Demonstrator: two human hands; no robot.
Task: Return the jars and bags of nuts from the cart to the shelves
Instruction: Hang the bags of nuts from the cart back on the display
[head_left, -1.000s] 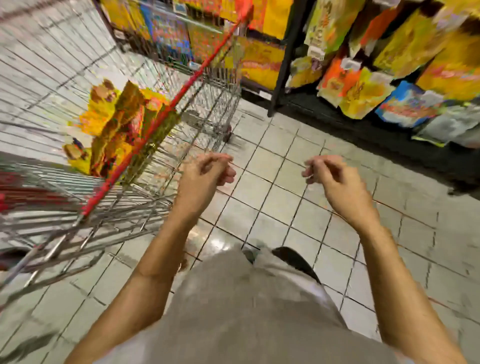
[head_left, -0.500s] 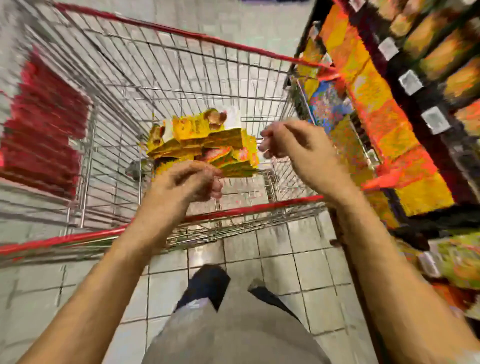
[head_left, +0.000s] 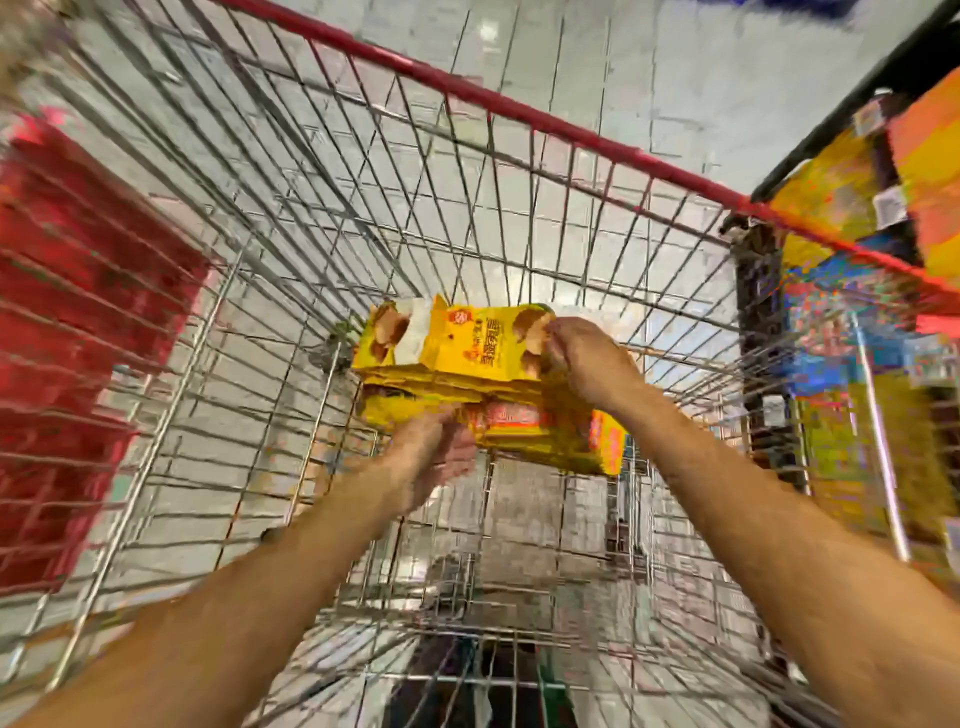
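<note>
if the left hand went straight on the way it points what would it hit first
The stack of yellow bags. The left hand points forward at its lower near edge and seems to be touching it, though blur hides the fingertips.

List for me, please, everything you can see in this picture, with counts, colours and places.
bags of nuts: a stack of several (exact count unclear), yellow, inside the cart, centre.
cart: one, silver wire with a red rim, fills most of the view.
shelf packets: many, yellow, orange and blue, right of the cart, blurred.
red goods: count unclear, red, beyond the cart's left wall, blurred.
floor: pale tiles, beyond the cart.
left hand: one, at the stack's near underside, grip blurred.
right hand: one, grips the top bag's right end.
</note>
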